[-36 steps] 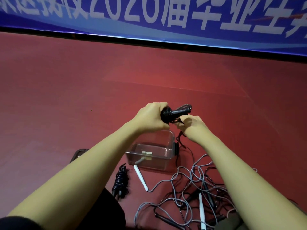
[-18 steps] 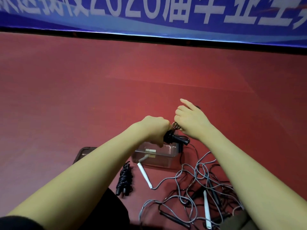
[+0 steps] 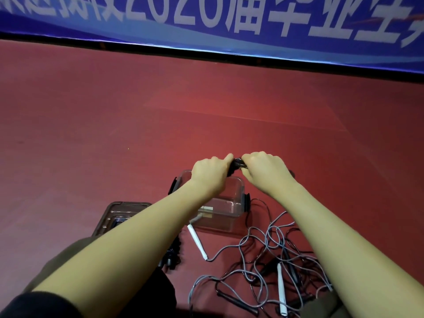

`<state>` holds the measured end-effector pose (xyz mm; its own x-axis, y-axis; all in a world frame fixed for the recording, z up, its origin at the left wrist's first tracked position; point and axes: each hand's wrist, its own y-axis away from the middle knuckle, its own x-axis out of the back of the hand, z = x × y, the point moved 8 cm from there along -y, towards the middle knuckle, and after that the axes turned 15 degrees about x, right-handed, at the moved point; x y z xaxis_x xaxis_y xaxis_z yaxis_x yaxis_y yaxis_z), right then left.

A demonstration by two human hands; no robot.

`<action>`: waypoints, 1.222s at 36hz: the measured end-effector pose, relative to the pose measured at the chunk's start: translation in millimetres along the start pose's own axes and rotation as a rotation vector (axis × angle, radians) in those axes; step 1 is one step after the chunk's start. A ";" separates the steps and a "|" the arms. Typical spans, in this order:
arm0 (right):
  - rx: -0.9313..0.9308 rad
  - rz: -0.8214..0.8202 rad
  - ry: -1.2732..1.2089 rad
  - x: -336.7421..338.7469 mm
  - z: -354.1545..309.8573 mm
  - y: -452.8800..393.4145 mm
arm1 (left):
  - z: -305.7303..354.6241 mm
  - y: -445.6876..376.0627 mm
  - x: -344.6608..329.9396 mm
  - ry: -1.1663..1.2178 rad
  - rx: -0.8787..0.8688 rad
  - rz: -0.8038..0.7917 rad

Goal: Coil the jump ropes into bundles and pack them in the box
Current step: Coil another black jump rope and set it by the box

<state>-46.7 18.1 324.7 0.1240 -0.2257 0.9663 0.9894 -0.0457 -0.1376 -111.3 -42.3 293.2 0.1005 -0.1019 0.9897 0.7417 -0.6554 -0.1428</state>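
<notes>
My left hand (image 3: 210,174) and my right hand (image 3: 266,172) both grip a black jump rope bundle (image 3: 236,166) above the far rim of the clear plastic box (image 3: 229,216). Most of the bundle is hidden by my fingers. A coiled black rope bundle (image 3: 174,253) lies on the floor by my left forearm. A grey rope with white handles (image 3: 263,251) lies tangled with black ropes to the right of the box; one white handle (image 3: 197,241) leans at the box's front.
The box lid (image 3: 117,214) lies on the red floor to the left of the box. A blue banner (image 3: 206,21) runs along the far wall. My knees show at the bottom edge.
Both hands have come together on the black bundle and moved over the box. My right hand, earlier with straight fingers, now curls round the bundle.
</notes>
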 end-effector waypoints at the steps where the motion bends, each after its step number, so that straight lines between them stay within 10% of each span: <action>1: -0.038 0.030 -0.060 2.4 2.4 0.4 | -1.6 -1.0 3.0 0.019 0.025 0.016; 15: -0.328 0.435 -0.864 17.3 19.3 18.2 | -27.6 -12.5 26.3 0.181 0.245 0.170; 24: -0.524 0.671 -0.614 15.1 40.7 38.4 | -33.2 -13.7 32.3 0.143 0.257 0.214; 34: -0.691 1.012 -1.754 0.6 42.2 30.7 | -36.9 -15.5 26.4 0.139 0.284 0.165; 44: -0.471 0.596 -1.033 16.1 42.1 22.4 | -41.7 -19.6 25.3 0.093 0.278 0.128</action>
<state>-19.3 54.3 346.3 0.7466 0.5167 0.4191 0.6653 -0.5845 -0.4644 -150.9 -63.3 320.6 0.1530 -0.2467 0.9569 0.8811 -0.4044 -0.2451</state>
